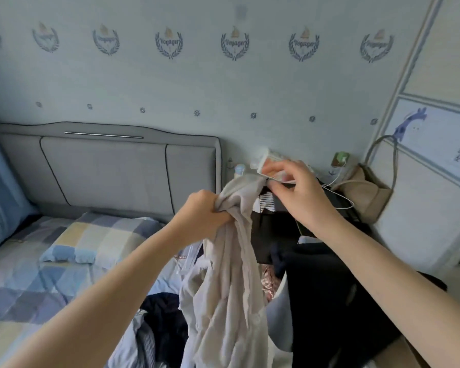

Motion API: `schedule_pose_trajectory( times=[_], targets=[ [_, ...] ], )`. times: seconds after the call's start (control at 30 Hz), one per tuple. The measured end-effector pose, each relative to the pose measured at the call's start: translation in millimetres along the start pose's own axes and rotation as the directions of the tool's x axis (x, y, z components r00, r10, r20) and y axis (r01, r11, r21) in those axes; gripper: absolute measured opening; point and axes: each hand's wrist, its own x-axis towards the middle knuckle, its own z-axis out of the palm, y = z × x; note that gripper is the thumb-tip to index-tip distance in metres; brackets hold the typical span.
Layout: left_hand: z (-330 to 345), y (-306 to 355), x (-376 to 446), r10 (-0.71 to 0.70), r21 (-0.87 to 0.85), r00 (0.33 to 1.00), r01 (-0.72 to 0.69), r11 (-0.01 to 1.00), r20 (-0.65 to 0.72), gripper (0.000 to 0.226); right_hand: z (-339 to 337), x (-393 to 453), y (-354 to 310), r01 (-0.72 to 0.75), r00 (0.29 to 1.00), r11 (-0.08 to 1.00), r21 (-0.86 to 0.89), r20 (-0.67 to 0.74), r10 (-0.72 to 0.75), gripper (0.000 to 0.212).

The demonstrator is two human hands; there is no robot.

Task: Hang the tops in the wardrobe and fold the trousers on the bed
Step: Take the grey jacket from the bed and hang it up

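Counting hands: two bare hands in view, both raised over the bed [24, 274].
Left hand [206, 211]: fist closed round a bunch of the beige garment [231, 274], gripping it near the top.
Right hand [295, 189]: fingers curled and pinching at the garment's upper edge; whether a hanger was also in the pinch could not be told.
Beige garment: one; light, thin fabric, held in the air between the hands and hanging down in long folds to the bottom of the view. Top or trousers: could not tell.
Clothes pile [165, 322]: dark navy and striped pieces on the bed under the hanging garment; count not clear.
Dark garment [329, 293]: one large black piece, lying right of the beige one, under the right forearm.
Pillow [98, 237]: one, blue, yellow and grey check, at the head of the bed.
Headboard [112, 168]: one, grey, padded, three panels with dark piping.
Bag [367, 192]: one, tan, long handles, standing against the wardrobe door [422, 195].
Cable [340, 192]: one, white, running from a wall plug across the dark nightstand.
Wall emblems [235, 43]: seven wreath-and-ship crests in a row; three read "Voyager", the rest blurred.
Wardrobe door print: one blue giraffe; writing beside it unreadable.
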Motion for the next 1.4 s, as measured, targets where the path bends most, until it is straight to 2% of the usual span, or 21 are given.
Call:
schedule_pose_trajectory(
  times=[0.07,0.1,0.17,0.23,0.27,0.4,0.47,0.53,0.6,0.7,0.8,0.83,0.9,0.97,1.03,1.1,1.2,1.27,1.33,1.37,1.4],
  targets=[
    [6.8,4.5,8.5,-0.110,-0.137,0.993,0.103,0.985,-0.038,0.043,-11.5,-12.7,11.7,-0.106,0.990,0.994,-0.010,-0.092,0.105,0.019],
    [9.7,7.2,11.9,-0.165,-0.207,0.985,0.152,0.966,-0.049,0.039,-12.2,-22.1,16.1,-0.151,0.987,0.988,0.011,-0.048,0.152,0.012],
    [16.0,15.0,17.5,-0.224,-0.317,0.972,0.193,0.929,-0.064,0.034,-6.8,-45.3,22.8,-0.234,0.955,0.971,-0.050,0.173,0.240,0.041],
    [21.9,23.9,20.6,-0.256,-0.404,0.965,0.213,0.890,-0.056,0.034,2.7,-59.3,28.3,-0.335,0.842,0.935,-0.121,0.407,0.354,0.078],
    [24.8,27.4,21.6,-0.271,-0.431,0.961,0.225,0.874,-0.047,0.036,6.3,-62.3,33.1,-0.388,0.789,0.912,-0.134,0.463,0.404,0.081],
    [29.6,32.4,20.2,-0.289,-0.310,0.957,0.280,0.909,0.017,0.034,4.3,-58.4,63.2,-0.507,0.766,0.862,-0.003,0.457,0.452,0.016],
    [24.0,26.8,16.7,-0.263,-0.210,0.957,0.285,0.935,0.125,0.046,-6.7,-48.3,77.4,-0.532,0.811,0.846,0.038,0.309,0.496,0.014],
    [14.6,18.4,10.9,-0.222,-0.052,0.927,0.248,0.967,0.301,0.054,-27.7,-38.2,88.8,-0.429,0.893,0.897,-0.106,0.101,0.439,0.012],
    [11.1,11.5,5.0,-0.185,0.136,0.881,0.139,0.981,0.436,0.041,-52.5,-30.0,101.1,-0.258,0.962,0.874,-0.412,-0.021,0.274,0.017],
    [15.3,7.7,0.6,-0.188,0.234,0.859,0.083,0.969,0.476,0.032,-71.4,-28.9,114.7,-0.038,0.996,0.675,-0.737,0.030,0.089,0.027],
    [15.0,7.9,-3.6,-0.206,0.025,0.846,0.223,0.974,0.491,0.030,-68.8,-31.2,122.4,0.008,0.995,0.397,-0.918,0.048,0.091,0.037],
    [13.1,9.4,-6.5,-0.211,-0.099,0.841,0.297,0.950,0.498,0.027,-66.6,-32.9,124.0,-0.036,0.986,0.443,-0.896,0.042,0.164,0.040],
    [9.9,14.0,-11.1,-0.198,-0.333,0.839,0.402,0.853,0.506,0.024,-60.5,-39.2,126.1,-0.220,0.926,0.688,-0.691,0.074,0.371,0.032],
    [10.0,18.1,-12.1,-0.149,-0.476,0.843,0.428,0.769,0.517,0.030,-49.1,-46.8,128.8,-0.446,0.791,0.750,-0.489,0.176,0.586,0.036],
    [8.8,21.3,-11.9,-0.084,-0.519,0.851,0.391,0.760,0.518,0.037,-39.5,-53.3,127.3,-0.705,0.542,0.608,-0.365,0.275,0.794,0.060],
    [9.6,22.2,-10.3,-0.036,-0.505,0.852,0.343,0.792,0.522,0.036,-39.7,-60.6,132.3,-0.884,0.274,0.396,-0.246,0.413,0.869,0.073],
    [15.0,20.0,-7.8,-0.059,-0.388,0.874,0.273,0.880,0.482,0.016,-48.8,-66.6,143.4,-0.988,0.107,0.154,-0.027,0.604,0.790,0.073],
    [21.5,17.0,-5.3,-0.085,-0.228,0.906,0.194,0.954,0.414,0.011,-51.4,-66.5,148.2,-0.981,0.158,0.037,0.190,0.675,0.721,0.072],
    [27.5,16.6,-6.0,-0.068,-0.119,0.899,0.132,0.984,0.434,0.018,-52.2,-60.2,153.8,-0.864,0.359,0.003,0.503,0.613,0.704,0.063],
    [29.9,17.6,-8.1,-0.061,-0.063,0.877,0.103,0.993,0.477,0.024,-51.2,-56.5,156.2,-0.784,0.456,0.066,0.617,0.501,0.736,0.055],
    [31.8,18.9,-10.6,-0.068,0.014,0.851,0.071,0.997,0.521,0.029,-50.5,-54.2,159.7,-0.721,0.535,0.220,0.657,0.325,0.780,0.050]
  ],
)
